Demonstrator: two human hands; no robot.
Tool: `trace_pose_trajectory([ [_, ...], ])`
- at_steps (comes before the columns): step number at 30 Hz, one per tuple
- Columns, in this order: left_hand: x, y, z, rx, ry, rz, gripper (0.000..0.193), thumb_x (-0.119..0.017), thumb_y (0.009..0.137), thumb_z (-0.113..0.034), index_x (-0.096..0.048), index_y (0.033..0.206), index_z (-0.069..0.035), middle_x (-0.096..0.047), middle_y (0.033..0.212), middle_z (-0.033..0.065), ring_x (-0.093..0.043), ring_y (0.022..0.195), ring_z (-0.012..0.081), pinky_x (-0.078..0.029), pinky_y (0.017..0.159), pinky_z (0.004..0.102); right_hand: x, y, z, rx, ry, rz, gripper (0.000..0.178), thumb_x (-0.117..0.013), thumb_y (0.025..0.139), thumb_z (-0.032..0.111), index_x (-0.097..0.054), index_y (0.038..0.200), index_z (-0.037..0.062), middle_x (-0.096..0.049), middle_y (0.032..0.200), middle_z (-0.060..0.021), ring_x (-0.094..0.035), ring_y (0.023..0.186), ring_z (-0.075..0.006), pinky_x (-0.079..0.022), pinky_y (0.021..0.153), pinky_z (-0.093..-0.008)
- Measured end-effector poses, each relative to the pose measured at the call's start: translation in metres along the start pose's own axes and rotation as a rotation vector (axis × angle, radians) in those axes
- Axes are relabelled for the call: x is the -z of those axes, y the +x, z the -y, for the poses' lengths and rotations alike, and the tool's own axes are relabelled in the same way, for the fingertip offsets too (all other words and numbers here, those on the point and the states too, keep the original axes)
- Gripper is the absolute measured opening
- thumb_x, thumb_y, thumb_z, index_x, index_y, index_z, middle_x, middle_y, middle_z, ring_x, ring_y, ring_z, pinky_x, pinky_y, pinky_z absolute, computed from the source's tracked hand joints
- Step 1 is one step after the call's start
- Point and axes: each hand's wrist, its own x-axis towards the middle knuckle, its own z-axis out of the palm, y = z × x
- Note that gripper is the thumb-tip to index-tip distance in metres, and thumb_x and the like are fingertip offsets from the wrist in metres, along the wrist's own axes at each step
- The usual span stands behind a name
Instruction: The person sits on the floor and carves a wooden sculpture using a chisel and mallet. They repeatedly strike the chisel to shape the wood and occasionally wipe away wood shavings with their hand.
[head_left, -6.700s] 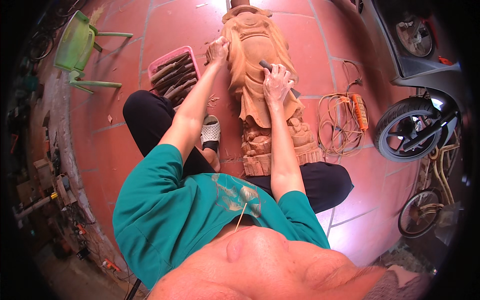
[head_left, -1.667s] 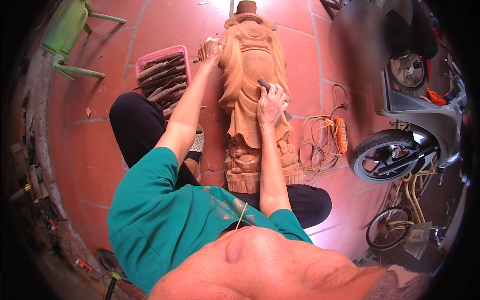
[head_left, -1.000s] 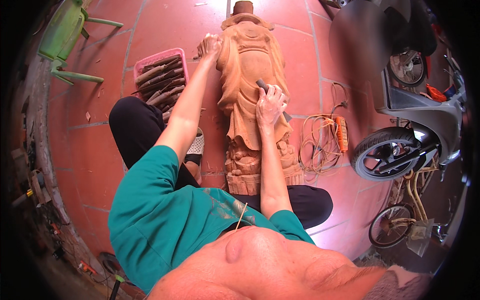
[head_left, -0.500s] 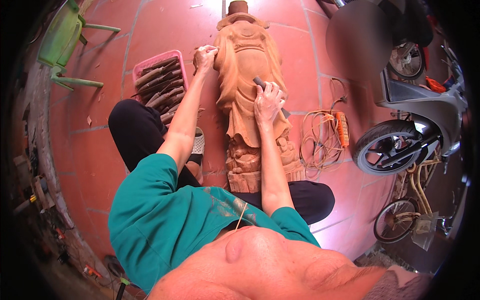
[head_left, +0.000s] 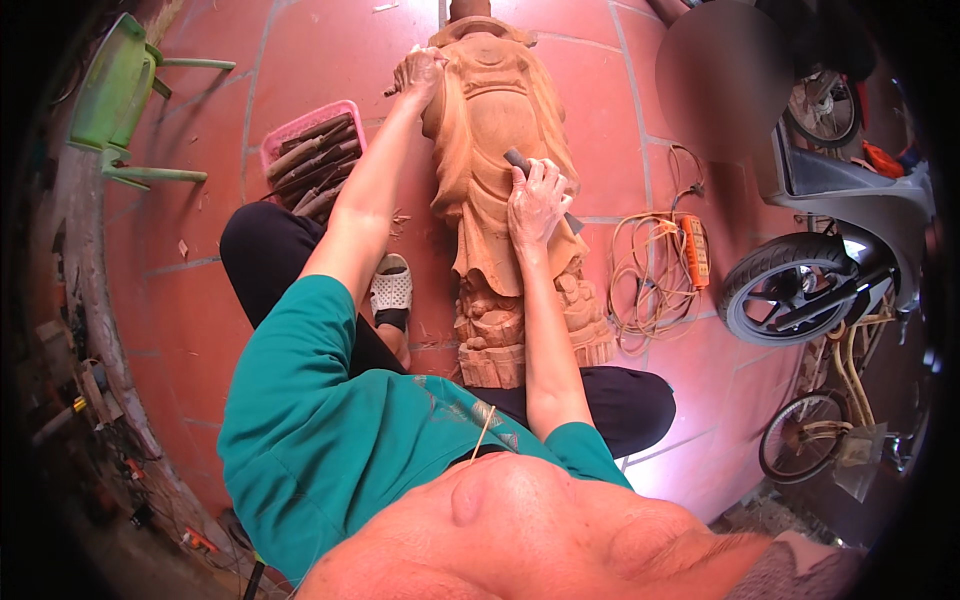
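Observation:
A carved wooden statue (head_left: 500, 120) of a robed figure lies lengthwise on the floor in front of me, its rocky base nearest my legs. My right hand (head_left: 538, 205) is wrapped round a dark rod-like tool (head_left: 517, 160) over the statue's lower robe; one rounded end sticks out past the fingers, and a flat dark part shows beyond the wrist. At the statue's upper left edge, by the shoulder, my left hand (head_left: 420, 72) is closed. A small dark end juts from its left side, but what it holds is mostly hidden.
Left of the statue, a pink basket (head_left: 357, 112) holds several wooden-handled tools (head_left: 318, 150). A green plastic chair (head_left: 112, 85) stands farther left. To the right lie an orange power strip (head_left: 696, 252) and coiled cord (head_left: 640, 290), beside a motorbike wheel (head_left: 790, 290). Wood chips dot the tiles.
My left hand has moved up along the statue's left edge toward its shoulder. The right hand stays over the lower robe with the dark tool.

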Motion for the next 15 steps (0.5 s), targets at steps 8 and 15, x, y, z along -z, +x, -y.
trace_pose_trajectory([
  [8, 0.002, -0.024, 0.017, -0.05, -0.086, 0.015, 0.013, -0.074, 0.08, -0.027, -0.077, 0.09, -0.018, -0.066, 0.089, 0.016, -0.066, 0.083, 0.0343, -0.052, 0.073, 0.0448, -0.003, 0.002, 0.004, 0.007, 0.014, -0.036, 0.032, -0.063, 0.091, 0.037, -0.061, 0.112, 0.0131, -0.056, 0.118, -0.0002, -0.052, 0.107, -0.0216, -0.041, 0.081, -0.0438],
  [15, -0.005, 0.006, 0.027, -0.075, 0.039, -0.013, 0.015, -0.068, 0.084, -0.024, -0.078, 0.095, -0.02, -0.069, 0.093, 0.0149, -0.066, 0.086, 0.0335, -0.053, 0.077, 0.0433, -0.003, 0.001, 0.007, 0.01, 0.042, -0.005, 0.033, -0.064, 0.09, 0.036, -0.061, 0.113, 0.0123, -0.056, 0.119, -0.0008, -0.052, 0.107, -0.0224, -0.041, 0.082, -0.0445],
])
